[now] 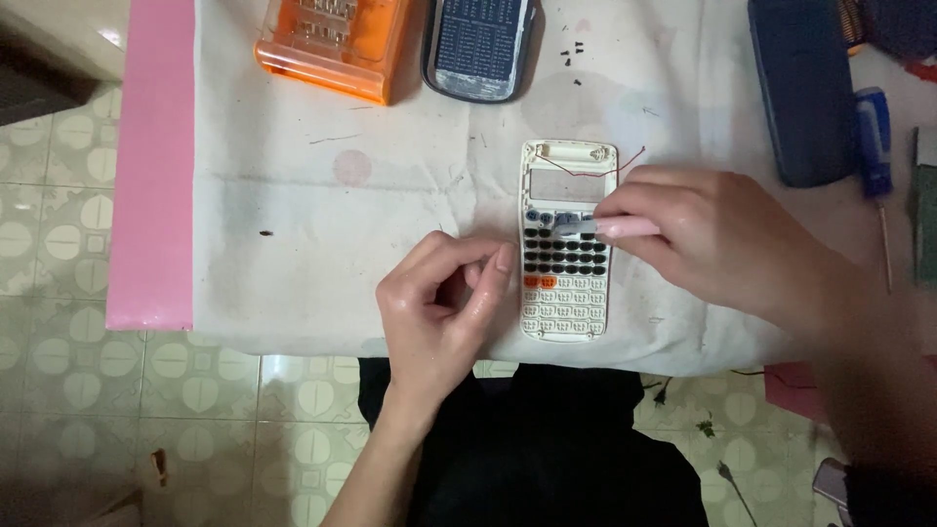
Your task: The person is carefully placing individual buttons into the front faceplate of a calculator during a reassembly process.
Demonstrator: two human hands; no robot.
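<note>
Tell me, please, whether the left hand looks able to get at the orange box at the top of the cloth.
Probably yes. The left hand rests beside the calculator shell, and only bare white cloth lies between it and the orange box. Its fingers look curled, perhaps pinching something small, so it may not be free.

Light: you work under soft, even, rather dim indoor light with a warm cast.
Shadows: your left hand (444,303) throws only a faint shadow on the white cloth (293,195).
Glare: a small sheen sits on the orange box (332,39).
Blur: your right hand (727,244) and its forearm are smeared.
Focus: the calculator keys (566,259) look slightly soft.
Edges: the corners darken.
</note>
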